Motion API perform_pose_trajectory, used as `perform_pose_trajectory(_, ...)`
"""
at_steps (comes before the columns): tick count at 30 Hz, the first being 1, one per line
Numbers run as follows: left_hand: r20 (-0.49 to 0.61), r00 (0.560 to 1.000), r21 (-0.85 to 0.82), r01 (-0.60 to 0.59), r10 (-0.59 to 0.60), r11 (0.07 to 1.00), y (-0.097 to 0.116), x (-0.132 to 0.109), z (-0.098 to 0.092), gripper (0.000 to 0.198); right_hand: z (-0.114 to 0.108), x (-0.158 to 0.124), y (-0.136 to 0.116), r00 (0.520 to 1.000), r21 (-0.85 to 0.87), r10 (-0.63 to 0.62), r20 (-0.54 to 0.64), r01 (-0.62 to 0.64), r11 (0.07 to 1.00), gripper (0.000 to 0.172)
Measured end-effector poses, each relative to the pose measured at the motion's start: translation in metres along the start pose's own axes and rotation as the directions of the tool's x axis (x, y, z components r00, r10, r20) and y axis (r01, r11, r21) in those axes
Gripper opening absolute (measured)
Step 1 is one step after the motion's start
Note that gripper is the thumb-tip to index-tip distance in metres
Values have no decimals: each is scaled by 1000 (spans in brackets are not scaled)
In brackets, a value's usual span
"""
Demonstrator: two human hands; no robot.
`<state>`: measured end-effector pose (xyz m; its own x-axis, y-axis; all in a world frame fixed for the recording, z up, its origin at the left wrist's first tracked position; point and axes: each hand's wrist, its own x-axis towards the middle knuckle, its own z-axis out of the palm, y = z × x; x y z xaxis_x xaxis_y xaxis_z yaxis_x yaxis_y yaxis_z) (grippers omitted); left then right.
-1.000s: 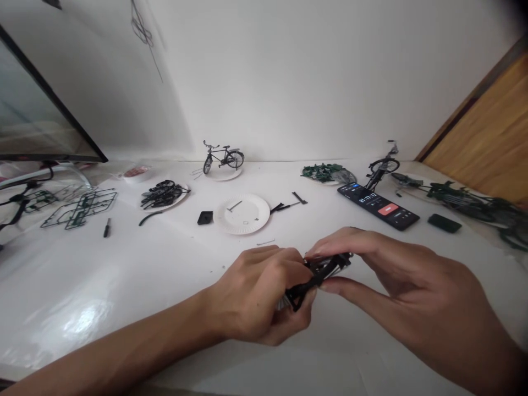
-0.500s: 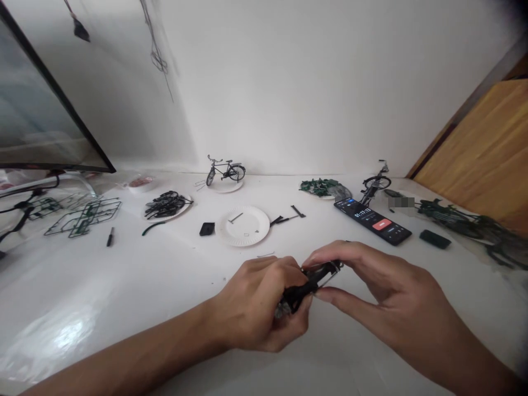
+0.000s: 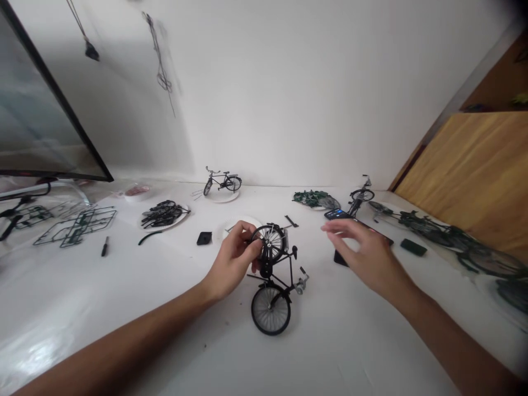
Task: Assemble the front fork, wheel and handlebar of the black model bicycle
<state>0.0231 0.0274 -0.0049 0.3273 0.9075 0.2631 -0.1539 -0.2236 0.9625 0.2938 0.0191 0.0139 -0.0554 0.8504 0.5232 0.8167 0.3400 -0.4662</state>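
Observation:
A black miniature bicycle (image 3: 289, 269) is tilted on end before me, its front wheel (image 3: 271, 309) lowest and its grey handlebar to the right. My left hand (image 3: 237, 250) grips it at the upper wheel, thumb in front and fingers partly hidden behind. Apart from it on the right, my right hand (image 3: 365, 253) hovers with thumb and fingers slightly parted and nothing seen between them. Behind that hand lies a dark phone (image 3: 340, 258), partly covered. A white paper plate (image 3: 220, 228) shows behind my left hand.
Another model bicycle (image 3: 223, 181) stands on a plate by the wall; a further one (image 3: 362, 195) is at right. Plates hold black parts (image 3: 163, 213) and green parts (image 3: 315, 199). Green part frames (image 3: 76, 225), a screwdriver (image 3: 105, 246) and a black square piece (image 3: 203, 238) lie leftward.
The bicycle, earlier mostly hidden between both hands, has been turned and now shows in full. My right hand has let go and moved right. The view has tilted slightly.

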Motion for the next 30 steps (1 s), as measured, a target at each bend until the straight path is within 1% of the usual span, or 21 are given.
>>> perform_pose_trajectory(1,7,1000,-26,23,-23,999,-2,2,-1,18,8,5,3,993,-60,-77,90,83,995,21)
perform_pose_trajectory(2,17,999,-40,46,-46,998,-3,4,-1,19,17,11,5,980,-74,-127,153,140,987,23)
perform_pose_trajectory(5,45,994,-59,106,-103,993,-5,5,1,23,46,30,6,930,-85,-227,290,261,962,33)
perform_pose_trajectory(7,43,990,-73,139,-136,988,-6,4,2,25,63,41,8,898,-93,-267,350,317,944,37)
perform_pose_trajectory(9,41,986,-91,167,-163,982,-8,3,3,25,74,49,10,881,-114,-283,380,348,931,36)
perform_pose_trajectory(12,78,981,-123,188,-179,975,-14,2,4,22,77,53,13,868,-148,-292,402,377,914,31)
perform_pose_trajectory(16,125,972,-166,219,-200,961,-19,-1,6,24,63,44,11,861,-155,-294,415,386,909,25)
perform_pose_trajectory(17,126,970,-170,227,-207,959,-20,-1,6,25,57,41,11,867,-154,-288,407,376,914,26)
perform_pose_trajectory(19,132,965,-173,248,-227,953,-20,-2,7,26,45,35,10,893,-162,-262,365,338,927,32)
perform_pose_trajectory(20,144,960,-177,265,-242,948,-20,-3,8,26,38,32,9,918,-172,-238,318,303,937,36)
perform_pose_trajectory(22,189,943,-184,309,-275,933,-20,-5,8,25,27,26,6,972,-150,-167,167,192,970,45)
perform_pose_trajectory(23,216,932,-184,331,-291,926,-20,-5,9,25,22,23,3,993,-79,-105,55,109,991,46)
perform_pose_trajectory(24,237,923,-180,349,-304,920,-20,-6,9,25,18,20,-1,999,26,-38,-30,39,999,46)
perform_pose_trajectory(25,249,916,-175,363,-315,915,-20,-6,9,24,16,17,-6,996,140,26,-83,-14,990,44)
perform_pose_trajectory(26,252,911,-168,373,-326,913,-19,-6,10,24,15,13,-13,991,246,67,-115,-37,968,41)
perform_pose_trajectory(28,245,905,-155,391,-348,907,-18,-6,10,25,17,7,-28,989,415,109,-96,-59,908,40)
perform_pose_trajectory(30,247,897,-147,407,-365,901,-17,-5,9,25,22,2,-45,994,549,108,-27,-76,833,53)
